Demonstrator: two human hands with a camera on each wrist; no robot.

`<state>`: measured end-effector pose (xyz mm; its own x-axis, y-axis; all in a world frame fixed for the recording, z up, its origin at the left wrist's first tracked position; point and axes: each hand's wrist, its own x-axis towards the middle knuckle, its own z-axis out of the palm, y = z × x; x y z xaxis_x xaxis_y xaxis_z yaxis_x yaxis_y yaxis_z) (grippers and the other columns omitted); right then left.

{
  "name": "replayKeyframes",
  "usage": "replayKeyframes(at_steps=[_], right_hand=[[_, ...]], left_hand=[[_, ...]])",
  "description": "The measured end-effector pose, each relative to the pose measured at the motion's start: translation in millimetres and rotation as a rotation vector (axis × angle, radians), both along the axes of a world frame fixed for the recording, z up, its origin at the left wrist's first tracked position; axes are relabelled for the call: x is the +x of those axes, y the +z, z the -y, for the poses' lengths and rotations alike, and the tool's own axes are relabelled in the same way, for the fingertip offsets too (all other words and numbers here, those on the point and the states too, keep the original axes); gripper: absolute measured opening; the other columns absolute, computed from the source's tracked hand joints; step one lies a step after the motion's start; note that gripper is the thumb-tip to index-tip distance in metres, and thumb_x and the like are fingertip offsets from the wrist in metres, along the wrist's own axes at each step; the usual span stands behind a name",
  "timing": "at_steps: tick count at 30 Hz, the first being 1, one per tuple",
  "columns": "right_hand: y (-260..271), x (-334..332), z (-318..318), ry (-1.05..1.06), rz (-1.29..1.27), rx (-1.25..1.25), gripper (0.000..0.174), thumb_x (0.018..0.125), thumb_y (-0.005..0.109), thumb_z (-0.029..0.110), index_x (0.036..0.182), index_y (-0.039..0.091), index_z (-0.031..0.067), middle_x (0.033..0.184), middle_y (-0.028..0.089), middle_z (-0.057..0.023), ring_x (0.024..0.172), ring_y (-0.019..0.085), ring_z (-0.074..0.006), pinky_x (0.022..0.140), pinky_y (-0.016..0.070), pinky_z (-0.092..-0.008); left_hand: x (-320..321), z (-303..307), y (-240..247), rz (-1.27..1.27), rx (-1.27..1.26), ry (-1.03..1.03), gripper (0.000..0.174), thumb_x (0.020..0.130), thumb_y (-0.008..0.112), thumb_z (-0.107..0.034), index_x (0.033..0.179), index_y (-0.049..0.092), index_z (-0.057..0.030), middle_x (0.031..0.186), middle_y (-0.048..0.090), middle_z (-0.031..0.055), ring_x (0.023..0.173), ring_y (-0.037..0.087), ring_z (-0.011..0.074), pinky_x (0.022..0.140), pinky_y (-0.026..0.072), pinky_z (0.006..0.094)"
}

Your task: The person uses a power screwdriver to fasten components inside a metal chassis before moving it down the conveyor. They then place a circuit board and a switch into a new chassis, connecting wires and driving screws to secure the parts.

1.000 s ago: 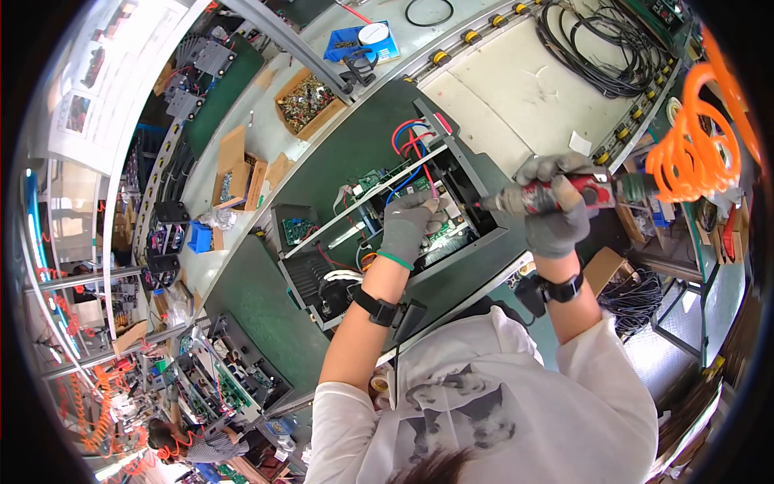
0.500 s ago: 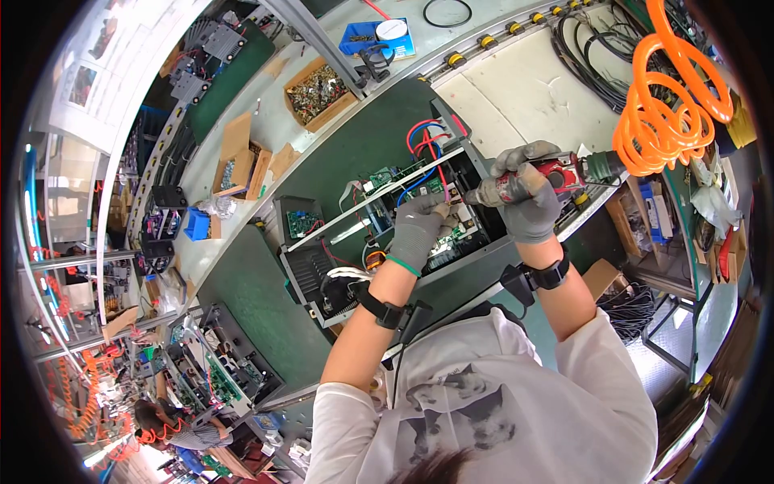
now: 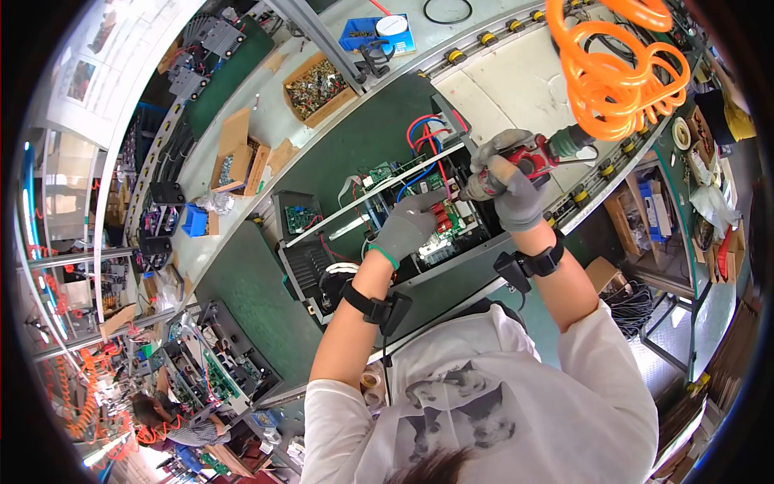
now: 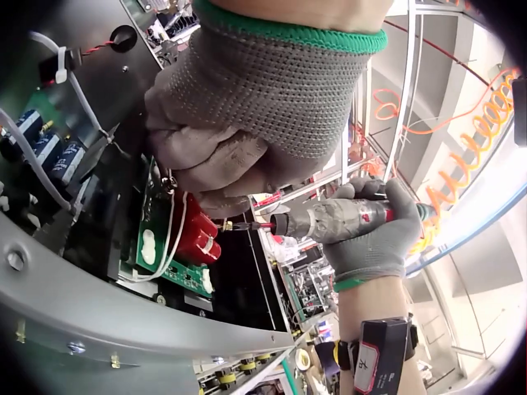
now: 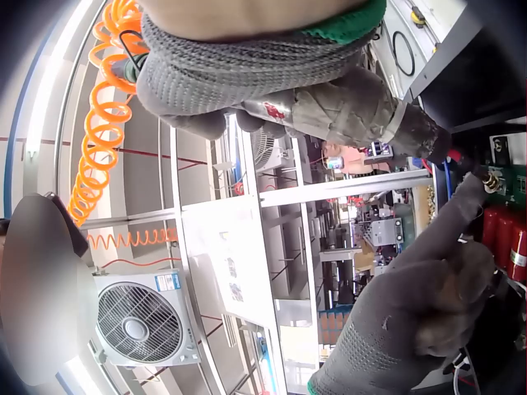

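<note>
My gloved right hand (image 3: 516, 194) grips a red and grey air screwdriver (image 3: 528, 160), its body wrapped in tape. In the right wrist view, the driver's bit (image 5: 468, 160) ends at a brass-coloured fastener (image 5: 492, 181) close over the circuit board. My gloved left hand (image 3: 407, 224) is inside an open metal chassis (image 3: 466, 256). Its index finger (image 5: 445, 222) reaches straight to the bit tip and the other fingers curl; I cannot tell whether they hold anything. Red cylindrical capacitors (image 4: 198, 234) stand on the green board (image 4: 152, 222) beside it. Red and blue wires (image 3: 427, 137) loop over the chassis.
A coiled orange air hose (image 3: 613, 73) hangs from the driver's rear. Beyond the green work surface (image 3: 339, 145) stand a carton of small parts (image 3: 318, 93) and a blue bin (image 3: 359, 36). Another chassis (image 3: 234, 343) lies at left. A roller track (image 3: 488, 38) runs behind.
My right hand has moved the driver left, bringing its bit to my left fingertip over the board. The orange hose has swung left. My left hand has shifted slightly, uncovering the red capacitors.
</note>
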<state>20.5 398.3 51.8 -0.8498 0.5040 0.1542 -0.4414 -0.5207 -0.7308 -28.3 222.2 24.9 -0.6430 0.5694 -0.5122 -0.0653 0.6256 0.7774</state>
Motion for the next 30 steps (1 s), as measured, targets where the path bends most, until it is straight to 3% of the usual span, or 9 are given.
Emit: replayKeyframes(at_steps=[5,12,15,18,19,21,25,27,30], right_hand=[[0,2,4,0.145,0.019,0.031,0.027,0.071,0.055,-0.012,0.094,0.053,0.0019,0.082,0.059,-0.0101,0.070,0.058,-0.0187,0.065,0.0491,-0.0314],[0,-3,14,0.233,-0.093,0.368,0.028,0.072,0.055,-0.008,0.097,0.050,0.0044,0.087,0.058,-0.0127,0.066,0.055,-0.0156,0.053,0.0452,-0.0259],[1,-6,11,0.273,-0.056,0.397,0.029,0.073,0.054,-0.009,0.099,0.050,0.0044,0.086,0.057,-0.0131,0.063,0.054,-0.0148,0.052,0.0447,-0.0264],[3,-9,13,0.336,0.002,0.365,0.028,0.073,0.052,-0.010,0.098,0.051,0.0040,0.085,0.057,-0.0121,0.062,0.053,-0.0146,0.051,0.0444,-0.0262],[4,-10,15,0.363,0.031,0.347,0.028,0.073,0.051,-0.010,0.097,0.051,0.0038,0.084,0.057,-0.0117,0.062,0.053,-0.0145,0.051,0.0442,-0.0260],[9,-13,19,0.341,0.031,0.375,0.029,0.073,0.052,-0.011,0.098,0.052,0.0035,0.084,0.057,-0.0109,0.063,0.053,-0.0139,0.053,0.0446,-0.0257],[14,-15,24,0.325,0.036,0.504,0.031,0.072,0.053,-0.012,0.099,0.053,0.0033,0.082,0.059,-0.0101,0.066,0.057,-0.0141,0.056,0.0468,-0.0260],[18,-16,27,0.314,0.119,0.474,0.026,0.068,0.060,-0.009,0.091,0.054,0.0015,0.083,0.057,-0.0062,0.071,0.056,-0.0142,0.063,0.0472,-0.0283],[15,-16,32,0.270,0.139,0.392,0.026,0.070,0.058,-0.011,0.091,0.054,0.0016,0.083,0.057,-0.0058,0.072,0.057,-0.0140,0.061,0.0475,-0.0278]], left_hand=[[0,2,-6,0.025,0.039,0.053,0.043,0.081,0.047,-0.005,0.122,0.058,-0.0073,0.106,0.064,0.0197,0.097,0.063,0.0278,0.086,0.0470,0.0323],[-1,1,5,0.051,0.049,0.042,0.043,0.082,0.048,-0.006,0.124,0.057,-0.0061,0.104,0.064,0.0203,0.093,0.064,0.0286,0.084,0.0479,0.0325],[-1,-3,18,-0.037,0.039,0.021,0.042,0.080,0.053,-0.008,0.122,0.058,-0.0072,0.099,0.065,0.0197,0.089,0.064,0.0291,0.079,0.0498,0.0352],[2,-13,23,-0.674,-0.330,-0.178,0.039,0.076,0.065,-0.018,0.113,0.058,-0.0138,0.094,0.058,0.0135,0.083,0.063,0.0275,0.070,0.0504,0.0407],[0,-12,21,-0.674,-0.327,-0.170,0.039,0.076,0.065,-0.018,0.113,0.058,-0.0138,0.094,0.058,0.0135,0.083,0.063,0.0275,0.070,0.0504,0.0407],[-6,-11,21,-0.758,-0.424,-0.463,0.037,0.075,0.065,-0.017,0.112,0.062,-0.0191,0.100,0.054,0.0104,0.089,0.062,0.0266,0.072,0.0499,0.0398],[-9,-2,4,-0.802,-0.365,-0.398,0.034,0.075,0.065,-0.016,0.108,0.065,-0.0228,0.103,0.052,0.0080,0.094,0.060,0.0252,0.074,0.0489,0.0379],[-10,1,2,-0.828,-0.314,-0.371,0.032,0.075,0.064,-0.015,0.106,0.067,-0.0235,0.103,0.052,0.0077,0.096,0.059,0.0245,0.076,0.0483,0.0372],[-9,5,4,-0.808,-0.286,-0.389,0.031,0.075,0.064,-0.014,0.105,0.067,-0.0228,0.104,0.052,0.0074,0.097,0.057,0.0236,0.077,0.0480,0.0363]])
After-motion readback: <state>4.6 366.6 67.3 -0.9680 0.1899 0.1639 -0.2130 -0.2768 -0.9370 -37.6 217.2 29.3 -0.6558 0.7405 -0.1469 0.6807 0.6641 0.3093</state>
